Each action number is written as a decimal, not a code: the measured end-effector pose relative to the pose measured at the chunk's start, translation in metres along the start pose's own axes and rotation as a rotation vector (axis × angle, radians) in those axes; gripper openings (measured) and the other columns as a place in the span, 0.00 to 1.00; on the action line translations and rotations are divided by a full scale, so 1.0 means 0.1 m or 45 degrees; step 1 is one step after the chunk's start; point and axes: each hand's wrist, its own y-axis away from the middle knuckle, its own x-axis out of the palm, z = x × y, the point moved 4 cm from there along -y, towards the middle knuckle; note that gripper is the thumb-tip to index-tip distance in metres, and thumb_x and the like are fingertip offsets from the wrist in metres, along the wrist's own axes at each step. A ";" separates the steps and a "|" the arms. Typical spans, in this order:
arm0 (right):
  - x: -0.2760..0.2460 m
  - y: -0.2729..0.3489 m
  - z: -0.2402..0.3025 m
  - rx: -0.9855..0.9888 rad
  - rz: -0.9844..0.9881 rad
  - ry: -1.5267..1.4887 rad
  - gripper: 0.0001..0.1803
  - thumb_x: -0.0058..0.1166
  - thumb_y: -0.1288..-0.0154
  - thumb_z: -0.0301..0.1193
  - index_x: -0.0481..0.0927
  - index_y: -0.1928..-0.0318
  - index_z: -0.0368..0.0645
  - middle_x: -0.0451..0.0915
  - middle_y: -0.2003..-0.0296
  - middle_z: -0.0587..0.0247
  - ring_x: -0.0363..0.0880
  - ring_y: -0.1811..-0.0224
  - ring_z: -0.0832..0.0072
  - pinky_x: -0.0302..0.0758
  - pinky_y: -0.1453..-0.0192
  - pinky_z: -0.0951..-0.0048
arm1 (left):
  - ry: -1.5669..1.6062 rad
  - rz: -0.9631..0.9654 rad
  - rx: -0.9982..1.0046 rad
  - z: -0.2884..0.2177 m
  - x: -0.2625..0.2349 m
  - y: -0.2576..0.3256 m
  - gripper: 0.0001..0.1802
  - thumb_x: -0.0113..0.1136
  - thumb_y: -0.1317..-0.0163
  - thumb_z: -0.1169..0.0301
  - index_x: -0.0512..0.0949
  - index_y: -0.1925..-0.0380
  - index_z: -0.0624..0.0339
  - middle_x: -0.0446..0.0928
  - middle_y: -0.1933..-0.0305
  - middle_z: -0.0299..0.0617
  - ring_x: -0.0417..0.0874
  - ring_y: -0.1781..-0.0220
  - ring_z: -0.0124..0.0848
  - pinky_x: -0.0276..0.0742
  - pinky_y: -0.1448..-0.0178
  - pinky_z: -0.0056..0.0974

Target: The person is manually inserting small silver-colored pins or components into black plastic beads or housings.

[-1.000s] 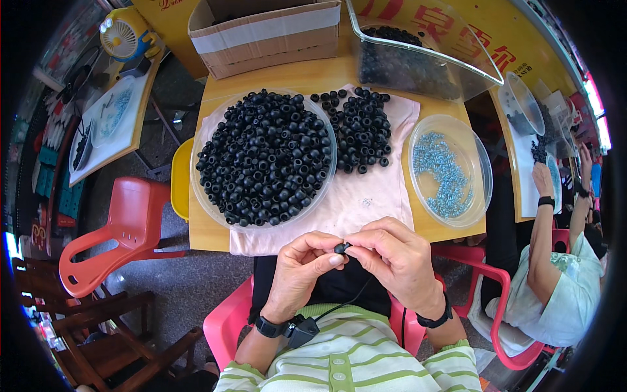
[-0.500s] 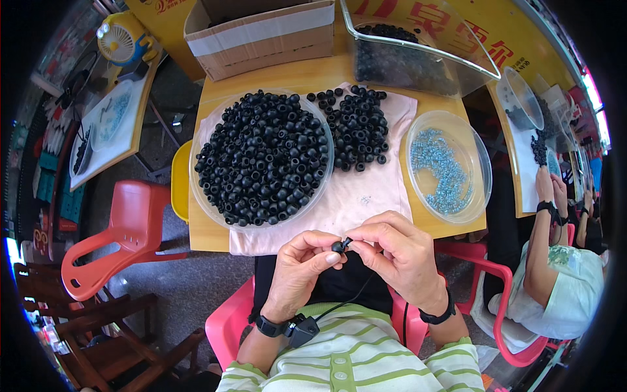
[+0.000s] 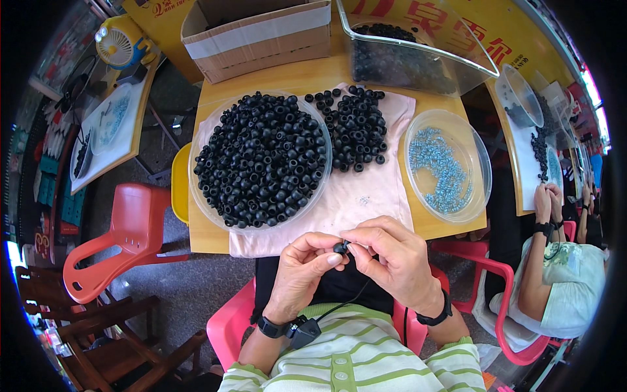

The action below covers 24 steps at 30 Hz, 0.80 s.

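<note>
Bowl (image 3: 209,208) of beads (image 3: 261,160) on cloth (image 3: 369,176) left, tub (image 3: 462,140) right, carton (image 3: 261,49) and bin (image 3: 450,62) behind

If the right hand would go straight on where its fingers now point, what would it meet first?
The right hand would probably meet the black bead pinched by the left hand, then the left hand itself. Whether it touches the bead now is unclear.
</note>
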 end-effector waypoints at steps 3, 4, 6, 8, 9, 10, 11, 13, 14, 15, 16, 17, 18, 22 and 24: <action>0.00 0.01 -0.01 -0.013 0.024 0.002 0.11 0.63 0.47 0.19 0.82 0.62 0.39 0.80 0.67 0.60 0.81 0.69 0.68 0.79 0.67 0.73 | -0.009 -0.001 0.008 0.01 0.00 0.00 0.11 0.61 0.38 0.81 0.78 0.56 0.65 0.81 0.57 0.43 0.83 0.57 0.28 0.80 0.51 0.31; 0.02 0.03 -0.04 0.036 0.028 -0.057 0.11 0.63 0.47 0.19 0.81 0.62 0.39 0.80 0.67 0.61 0.81 0.71 0.71 0.78 0.68 0.74 | -0.018 -0.002 0.010 0.01 0.00 0.01 0.10 0.61 0.38 0.81 0.78 0.56 0.65 0.81 0.57 0.43 0.83 0.57 0.28 0.80 0.51 0.31; 0.02 0.04 -0.06 0.086 0.033 -0.117 0.10 0.63 0.46 0.19 0.81 0.62 0.39 0.80 0.67 0.61 0.80 0.72 0.73 0.77 0.69 0.75 | -0.024 0.000 0.005 0.01 0.01 0.00 0.10 0.61 0.38 0.81 0.78 0.56 0.65 0.81 0.57 0.43 0.83 0.57 0.28 0.80 0.51 0.31; 0.01 0.03 -0.08 0.130 0.051 -0.160 0.09 0.63 0.46 0.19 0.81 0.62 0.39 0.80 0.67 0.63 0.77 0.75 0.77 0.75 0.72 0.77 | -0.031 0.001 0.001 0.00 0.02 0.00 0.10 0.61 0.38 0.81 0.78 0.56 0.65 0.81 0.57 0.43 0.83 0.57 0.28 0.79 0.52 0.31; 0.00 0.03 -0.08 0.130 0.051 -0.161 0.09 0.63 0.46 0.19 0.81 0.62 0.39 0.80 0.67 0.63 0.77 0.75 0.77 0.75 0.72 0.77 | -0.024 0.007 -0.007 0.00 0.02 0.00 0.10 0.61 0.38 0.80 0.78 0.56 0.65 0.81 0.57 0.43 0.83 0.57 0.28 0.79 0.52 0.31; 0.00 0.02 -0.09 0.133 0.058 -0.159 0.09 0.63 0.46 0.19 0.82 0.63 0.39 0.81 0.67 0.63 0.76 0.76 0.81 0.72 0.75 0.80 | -0.018 0.012 -0.014 0.01 0.02 0.00 0.10 0.61 0.38 0.80 0.78 0.56 0.65 0.80 0.57 0.43 0.82 0.57 0.28 0.79 0.52 0.31; 0.00 0.02 -0.09 0.135 0.065 -0.156 0.08 0.62 0.46 0.19 0.82 0.64 0.40 0.81 0.66 0.63 0.76 0.76 0.84 0.70 0.78 0.84 | -0.018 0.012 -0.014 0.01 0.02 0.00 0.10 0.61 0.38 0.80 0.78 0.56 0.65 0.80 0.57 0.43 0.82 0.57 0.28 0.79 0.52 0.31; 0.00 0.02 -0.08 0.162 0.069 -0.176 0.08 0.63 0.46 0.19 0.81 0.64 0.40 0.81 0.67 0.63 0.75 0.77 0.82 0.70 0.77 0.82 | -0.019 0.004 -0.021 0.01 0.01 0.00 0.10 0.61 0.37 0.80 0.78 0.56 0.65 0.80 0.57 0.43 0.82 0.57 0.28 0.79 0.52 0.31; 0.00 0.02 -0.09 0.189 0.073 -0.197 0.08 0.63 0.45 0.20 0.81 0.64 0.39 0.80 0.68 0.63 0.74 0.77 0.81 0.71 0.76 0.79 | -0.018 0.005 -0.022 0.02 0.01 0.00 0.10 0.61 0.37 0.80 0.78 0.56 0.65 0.80 0.57 0.43 0.82 0.57 0.28 0.79 0.52 0.31; 0.00 0.02 -0.09 0.189 0.074 -0.198 0.08 0.63 0.45 0.20 0.81 0.64 0.39 0.80 0.68 0.63 0.74 0.77 0.81 0.71 0.76 0.79 | -0.015 0.006 -0.025 0.02 0.01 0.00 0.10 0.61 0.37 0.80 0.78 0.56 0.65 0.81 0.57 0.44 0.83 0.57 0.28 0.79 0.52 0.31; -0.01 0.02 -0.11 0.201 0.067 -0.248 0.08 0.63 0.45 0.20 0.81 0.64 0.39 0.80 0.68 0.63 0.74 0.77 0.81 0.70 0.76 0.80 | -0.011 0.007 -0.028 0.02 0.01 0.00 0.10 0.61 0.37 0.79 0.78 0.55 0.65 0.81 0.57 0.44 0.83 0.57 0.28 0.80 0.52 0.31; -0.02 0.02 -0.13 0.213 0.061 -0.298 0.07 0.63 0.45 0.20 0.81 0.64 0.39 0.81 0.67 0.64 0.73 0.77 0.82 0.69 0.76 0.80 | -0.011 0.006 -0.028 0.03 0.00 0.00 0.10 0.61 0.37 0.79 0.78 0.55 0.65 0.81 0.57 0.44 0.83 0.57 0.28 0.80 0.52 0.31; -0.03 0.01 -0.13 0.213 0.061 -0.297 0.07 0.63 0.45 0.20 0.81 0.64 0.39 0.81 0.67 0.64 0.73 0.77 0.82 0.69 0.76 0.80 | 0.000 0.002 -0.035 0.03 0.00 0.00 0.10 0.61 0.37 0.79 0.78 0.55 0.65 0.81 0.57 0.44 0.83 0.57 0.28 0.80 0.52 0.31; -0.05 0.00 -0.14 0.199 0.067 -0.279 0.07 0.64 0.44 0.21 0.82 0.64 0.39 0.81 0.67 0.64 0.73 0.78 0.82 0.69 0.77 0.80 | 0.017 -0.005 -0.056 0.04 -0.01 0.00 0.10 0.61 0.37 0.79 0.78 0.55 0.65 0.81 0.57 0.44 0.83 0.58 0.29 0.80 0.52 0.31; -0.04 0.00 -0.14 0.178 0.069 -0.288 0.07 0.64 0.44 0.21 0.82 0.63 0.39 0.81 0.67 0.64 0.72 0.78 0.82 0.68 0.77 0.80 | 0.021 0.004 -0.055 0.04 0.00 -0.01 0.10 0.61 0.37 0.79 0.78 0.55 0.65 0.81 0.57 0.44 0.83 0.58 0.29 0.80 0.52 0.31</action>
